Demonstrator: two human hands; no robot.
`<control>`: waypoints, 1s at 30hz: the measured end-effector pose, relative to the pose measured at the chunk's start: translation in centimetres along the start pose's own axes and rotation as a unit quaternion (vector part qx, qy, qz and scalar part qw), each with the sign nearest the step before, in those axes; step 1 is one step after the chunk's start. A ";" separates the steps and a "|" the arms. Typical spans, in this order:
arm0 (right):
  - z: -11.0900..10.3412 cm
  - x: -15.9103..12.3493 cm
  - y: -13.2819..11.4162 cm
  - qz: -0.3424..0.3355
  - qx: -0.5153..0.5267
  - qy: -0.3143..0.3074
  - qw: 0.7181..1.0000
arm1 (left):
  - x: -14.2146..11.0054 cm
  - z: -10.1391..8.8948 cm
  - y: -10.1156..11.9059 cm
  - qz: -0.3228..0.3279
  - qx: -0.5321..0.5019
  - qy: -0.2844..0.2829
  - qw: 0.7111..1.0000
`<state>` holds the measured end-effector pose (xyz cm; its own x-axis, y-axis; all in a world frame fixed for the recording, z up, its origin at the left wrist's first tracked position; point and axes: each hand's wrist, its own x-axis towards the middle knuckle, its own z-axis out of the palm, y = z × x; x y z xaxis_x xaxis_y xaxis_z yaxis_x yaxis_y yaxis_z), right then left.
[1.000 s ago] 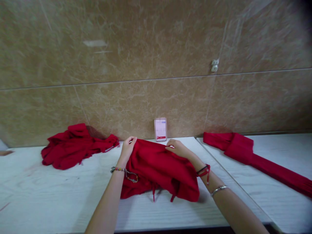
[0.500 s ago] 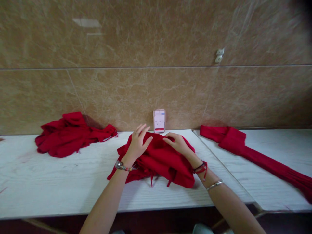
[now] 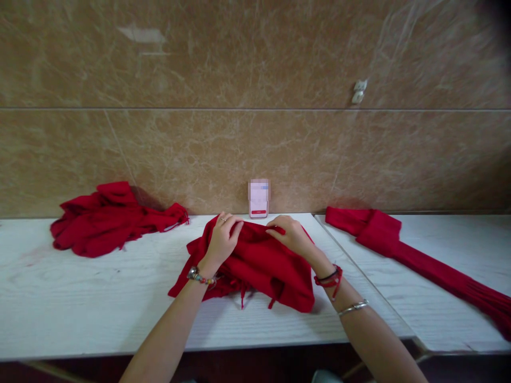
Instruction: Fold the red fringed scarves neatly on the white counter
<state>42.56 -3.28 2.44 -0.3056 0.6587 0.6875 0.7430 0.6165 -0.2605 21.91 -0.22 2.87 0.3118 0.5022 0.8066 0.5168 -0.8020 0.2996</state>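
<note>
A crumpled red scarf lies in loose folds on the white table in front of me, with a few fringe strands hanging toward the near side. My left hand pinches its far edge on the left, thumb and fingers together. On the right part of that same edge, my right hand grips the cloth between thumb and fingers. Between the two hands the edge runs fairly straight. The lower folds stay bunched beneath my wrists.
Against the tiled wall leans a phone with a lit screen, just behind the cloth. Another red heap of fabric sits at the left. A folded red scarf stretches rightward across a table seam. The white table ends near me.
My left fingers, spread over the cloth before, have closed on its far edge. My right fingers have also drawn together on the edge. The pile has barely shifted.
</note>
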 end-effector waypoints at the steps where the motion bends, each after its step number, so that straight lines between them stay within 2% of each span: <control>1: 0.0 0.0 0.3 0.001 -0.012 -0.002 1.000 | 0.1 -0.2 -0.2 -0.010 0.003 0.014 1.000; 8: 0.1 0.0 2.0 0.029 -0.031 -0.001 0.999 | 0.6 -1.8 -2.8 -0.112 0.100 0.115 0.982; 11: 0.1 0.0 1.9 0.030 -0.013 -0.003 0.999 | 0.5 -1.7 -3.2 -0.118 0.149 0.124 0.974; 14: 0.4 0.0 1.4 0.032 0.007 -0.010 0.999 | 0.2 -1.0 -2.3 -0.053 0.127 0.070 0.988; 17: 0.7 0.0 0.7 0.034 0.023 -0.006 0.999 | -0.4 0.2 -0.8 0.014 0.063 -0.046 0.997; 19: 0.8 0.0 0.4 0.036 0.036 0.003 0.999 | -0.8 0.9 -0.1 0.024 0.033 -0.121 0.992; 21: 0.8 0.0 0.2 0.041 0.045 0.015 0.998 | -1.1 1.4 0.3 0.017 0.013 -0.168 0.985; 23: 0.8 0.0 0.1 0.046 0.048 0.025 0.997 | -1.2 1.7 0.5 0.011 -0.006 -0.183 0.983; 30: 0.8 -0.2 0.7 0.022 0.008 0.021 1.000 | -0.5 0.9 1.1 0.012 -0.047 -0.160 0.986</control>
<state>42.69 -2.62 1.63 -0.2472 0.6661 0.7037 0.7452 0.5948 -0.3013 23.07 -1.05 2.33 0.5674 0.5464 0.6160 0.4338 -0.8343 0.3403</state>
